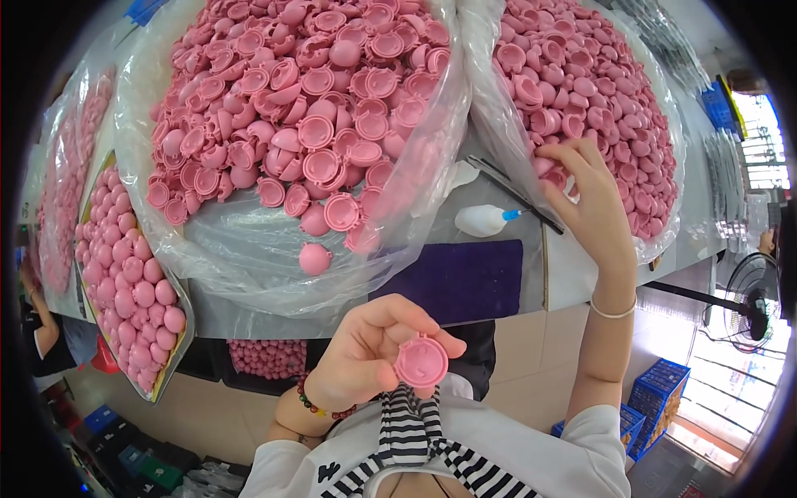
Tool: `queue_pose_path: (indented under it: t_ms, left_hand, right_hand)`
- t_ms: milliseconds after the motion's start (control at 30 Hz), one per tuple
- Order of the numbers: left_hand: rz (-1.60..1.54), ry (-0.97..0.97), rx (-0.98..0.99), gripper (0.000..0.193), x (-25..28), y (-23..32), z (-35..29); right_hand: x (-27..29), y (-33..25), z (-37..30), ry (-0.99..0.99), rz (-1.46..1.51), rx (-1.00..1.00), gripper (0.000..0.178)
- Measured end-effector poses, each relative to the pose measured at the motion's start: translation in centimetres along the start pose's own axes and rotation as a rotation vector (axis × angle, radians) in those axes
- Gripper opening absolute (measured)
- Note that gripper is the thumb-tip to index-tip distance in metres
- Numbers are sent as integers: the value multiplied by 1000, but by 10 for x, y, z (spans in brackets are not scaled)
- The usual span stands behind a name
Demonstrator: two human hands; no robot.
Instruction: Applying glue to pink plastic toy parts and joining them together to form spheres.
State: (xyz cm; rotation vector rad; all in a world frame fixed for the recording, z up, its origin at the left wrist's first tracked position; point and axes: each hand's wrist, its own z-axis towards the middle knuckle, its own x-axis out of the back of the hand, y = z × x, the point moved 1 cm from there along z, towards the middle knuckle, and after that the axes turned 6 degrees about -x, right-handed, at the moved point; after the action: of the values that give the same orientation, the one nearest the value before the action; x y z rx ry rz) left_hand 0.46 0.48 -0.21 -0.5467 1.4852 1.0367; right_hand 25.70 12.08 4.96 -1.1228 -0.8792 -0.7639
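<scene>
My left hand holds a round pink plastic half-shell between thumb and fingers, its hollow side facing up, in front of my chest. My right hand reaches to the near left edge of the right-hand heap of pink shells. Its thumb and forefinger curve around a small pink shell, partly hidden by the fingers. A larger heap of pink shells, many of them hinged open, lies in a clear plastic bag to the left. One loose shell rests near that bag's front edge.
A white squeeze bottle with a blue tip lies between the bags, beside dark tweezers. A dark purple mat covers the table's front edge. At left stands a tray of pink balls; blue crates and a fan are at right.
</scene>
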Motion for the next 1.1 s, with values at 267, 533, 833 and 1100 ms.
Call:
queue_pose_path:
  t_ms: [267, 533, 833, 1100]
  left_hand:
    - [33, 40, -49, 51, 1, 7, -7]
    - [92, 30, -84, 47, 3, 6, -1]
    - [308, 266, -135, 49, -9, 1, 5]
    - [829, 153, -293, 45, -11, -1, 5]
  right_hand:
    - [5, -2, -20, 292, 53, -217, 24]
    - [-41, -43, -76, 108, -9, 162, 31]
    - [-21, -46, -79, -37, 186, -28, 39]
    - [-17, -86, -81, 108, 568, 147, 33]
